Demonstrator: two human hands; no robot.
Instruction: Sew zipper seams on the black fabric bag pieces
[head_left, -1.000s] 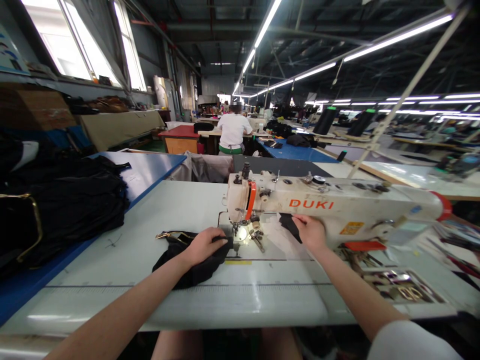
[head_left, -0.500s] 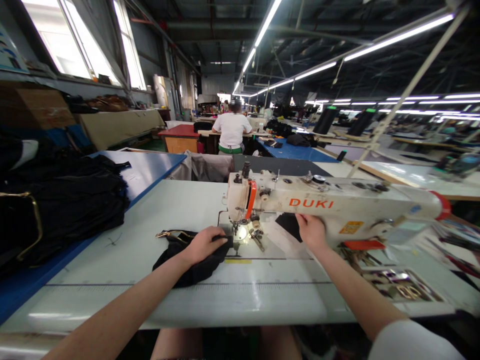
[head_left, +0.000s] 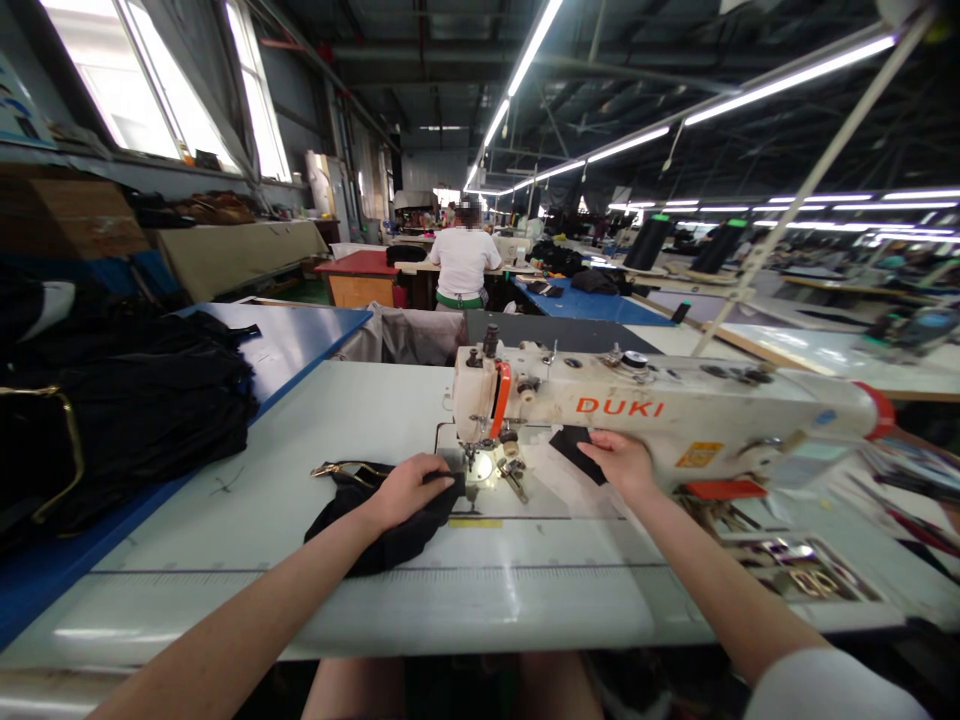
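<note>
Smooth the soft black cloth pouch [head_left: 337, 520] with its gold metal clasp frame [head_left: 349, 468] before bringing anything under the steel presser foot [head_left: 472, 458]: lying bunched on the pale green bench [head_left: 375, 395], just left of the foot and back from the near edge. Best to square up the cloth's right end there, with fingertips well clear of the needle. Best, too, to lay the flat black fabric piece [head_left: 574, 452] straight, without folding a corner; lying at a slant on the white sheet [head_left: 551, 478], under the arm of the white sewing machine [head_left: 720, 395].

With the left hand [head_left: 411, 492] palm down, half curled over the pouch, thumb towards the foot; cannot tell pinching from plain pressing. With the right hand [head_left: 626, 462] partly open, fingertips at the piece's right end; cannot tell a firm hold from a light touch. Both forearms reaching in from the bench's near edge, angled inward, wrists low.
</note>
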